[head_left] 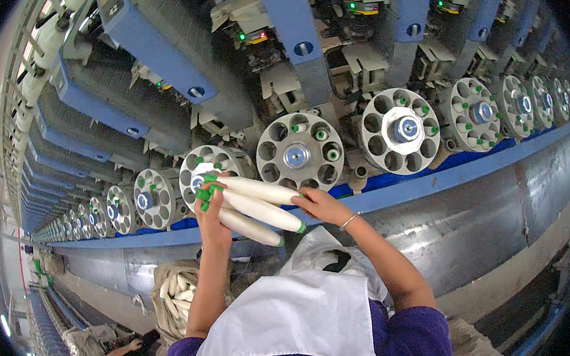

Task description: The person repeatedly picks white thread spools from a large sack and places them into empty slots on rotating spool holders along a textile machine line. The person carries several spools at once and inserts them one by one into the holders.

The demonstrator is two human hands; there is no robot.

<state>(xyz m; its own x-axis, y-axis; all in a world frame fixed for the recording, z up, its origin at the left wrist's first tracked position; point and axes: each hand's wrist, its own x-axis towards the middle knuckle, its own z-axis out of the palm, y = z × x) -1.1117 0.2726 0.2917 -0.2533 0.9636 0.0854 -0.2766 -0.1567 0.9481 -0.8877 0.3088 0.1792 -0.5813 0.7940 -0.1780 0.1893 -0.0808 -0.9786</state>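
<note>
My left hand (212, 220) is closed around a bundle of several white yarn bobbins (261, 209) at their green-tipped ends. They fan out to the right, roughly level, in front of the machine. Fingers of my right hand (322, 206) pinch the right end of the uppermost bobbin (262, 189). Just beyond the bundle stands a round bobbin magazine (314, 155) with a ring of holes, a few holding green-tipped bobbins. Another magazine (401, 111) to its right also has several green tips in its holes. The bundle and my left hand partly cover a third magazine.
A long row of winding units with blue panels (290, 14) stretches off both ways. A blue rail (428, 185) runs below the magazines, above a metal panel (459, 226). Low on the left, a beige sack (165, 273) holds white bobbins. Another person's forearm (118, 353) shows at lower left.
</note>
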